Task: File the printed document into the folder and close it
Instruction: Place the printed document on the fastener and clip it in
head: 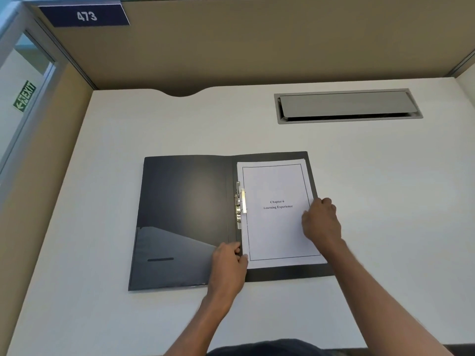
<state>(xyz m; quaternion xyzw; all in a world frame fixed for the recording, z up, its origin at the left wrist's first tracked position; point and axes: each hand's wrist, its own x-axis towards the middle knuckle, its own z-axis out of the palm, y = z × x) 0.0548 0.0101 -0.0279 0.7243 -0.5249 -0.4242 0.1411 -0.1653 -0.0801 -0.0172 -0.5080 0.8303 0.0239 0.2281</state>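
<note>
A black folder point(180, 214) lies open and flat on the white desk point(128, 124). The printed document point(277, 227), a white stack with a framed title page, rests on the folder's right half. Its left edge sits under the metal spring clip point(240, 204) at the spine. My left hand point(228, 265) pinches the document's lower left corner by the spine. My right hand point(321, 222) rests on the document's right edge, fingers curled over the paper.
A grey cable hatch point(347, 105) is set into the desk at the back right. Beige partition walls point(257, 42) enclose the desk at the back and left. A rounded notch point(181, 93) cuts the desk's back edge.
</note>
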